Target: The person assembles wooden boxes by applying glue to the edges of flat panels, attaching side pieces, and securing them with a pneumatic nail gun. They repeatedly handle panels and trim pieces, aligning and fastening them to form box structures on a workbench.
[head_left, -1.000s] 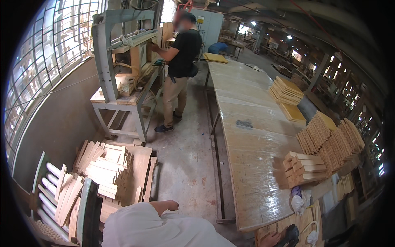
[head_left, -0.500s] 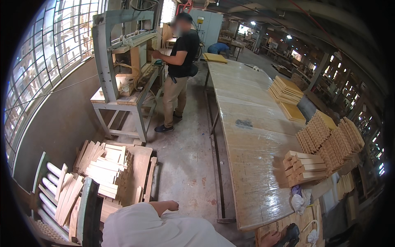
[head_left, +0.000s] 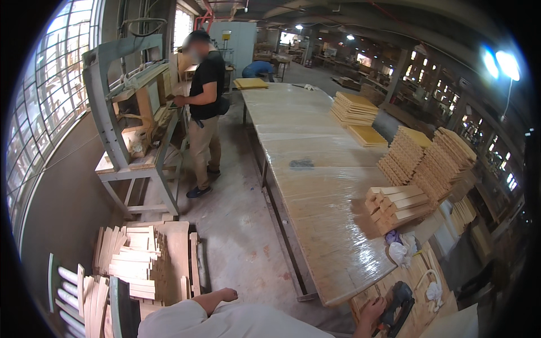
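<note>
My left hand (head_left: 226,294) hangs by my body above the floor. Its fingers are curled in, and nothing shows in them. On the right, my right hand (head_left: 372,310) rests on a wooden worktop (head_left: 360,303), fingers apart, right beside a black power tool (head_left: 401,301) that looks like a nail gun. I cannot see a grip on the tool. Crumpled white plastic (head_left: 401,250) and a purple scrap (head_left: 391,238) lie behind the tool. A pale hose (head_left: 428,276) curves to its right.
A long table (head_left: 315,197) under clear film runs away from me. Wooden blocks (head_left: 400,205), notched stacks (head_left: 403,158) and yellow panels (head_left: 355,107) stand along its right side. Cut boards (head_left: 135,259) lie on a pallet at left. A person (head_left: 204,101) works at a grey press frame (head_left: 107,112).
My view has turned to the right, so the scene shifts left. My right hand and the tool beside it show more fully. My left hand stays curled by my body.
</note>
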{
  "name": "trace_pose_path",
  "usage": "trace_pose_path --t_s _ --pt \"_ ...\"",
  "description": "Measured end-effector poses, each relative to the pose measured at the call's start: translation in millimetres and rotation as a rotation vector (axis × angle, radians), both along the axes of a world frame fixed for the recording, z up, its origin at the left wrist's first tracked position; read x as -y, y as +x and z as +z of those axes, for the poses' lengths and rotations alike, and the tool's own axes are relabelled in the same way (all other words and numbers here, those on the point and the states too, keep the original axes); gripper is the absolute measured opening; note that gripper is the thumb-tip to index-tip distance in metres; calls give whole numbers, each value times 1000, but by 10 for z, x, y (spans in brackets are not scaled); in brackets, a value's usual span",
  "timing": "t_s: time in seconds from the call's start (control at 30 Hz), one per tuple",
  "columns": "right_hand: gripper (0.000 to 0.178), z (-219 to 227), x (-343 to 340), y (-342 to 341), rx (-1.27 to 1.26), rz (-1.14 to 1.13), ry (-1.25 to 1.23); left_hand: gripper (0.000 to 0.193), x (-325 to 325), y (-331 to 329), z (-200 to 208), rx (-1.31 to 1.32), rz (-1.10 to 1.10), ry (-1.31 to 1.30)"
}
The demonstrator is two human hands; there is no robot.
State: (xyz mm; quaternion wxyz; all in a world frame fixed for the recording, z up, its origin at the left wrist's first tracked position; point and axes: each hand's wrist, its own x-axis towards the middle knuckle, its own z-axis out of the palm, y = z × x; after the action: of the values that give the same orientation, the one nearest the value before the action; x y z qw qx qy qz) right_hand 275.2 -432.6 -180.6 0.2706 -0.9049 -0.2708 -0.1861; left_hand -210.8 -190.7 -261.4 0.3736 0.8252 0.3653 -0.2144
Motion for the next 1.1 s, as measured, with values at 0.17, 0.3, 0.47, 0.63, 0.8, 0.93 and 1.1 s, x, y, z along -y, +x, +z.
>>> trace_pose_path --t_s 0.17,0.3,0.47,0.63,0.8,0.93,1.1 --pt "31 25 25 -27 -27 -11 1 44 64 -54 -45 -53 26 -16" --pt "30 34 62 -10 -17 1 14 43 67 -13 -25 -62 58 -32" --pt "26 21 0 -44 -10 -30 0 44 77 16 9 -60 62 -40" --pt "28 11 52 -5 -42 -48 2 43 60 95 22 -37 54 -58" --pt "27 -11 58 -5 -45 -55 41 45 17 177 48 -20 4 -59" --pt "28 -36 44 16 7 -54 43 46 2 174 1 -34 -25 -62" --pt "29 -42 39 8 -10 -68 39 45 -3 154 -25 -33 -27 -81"
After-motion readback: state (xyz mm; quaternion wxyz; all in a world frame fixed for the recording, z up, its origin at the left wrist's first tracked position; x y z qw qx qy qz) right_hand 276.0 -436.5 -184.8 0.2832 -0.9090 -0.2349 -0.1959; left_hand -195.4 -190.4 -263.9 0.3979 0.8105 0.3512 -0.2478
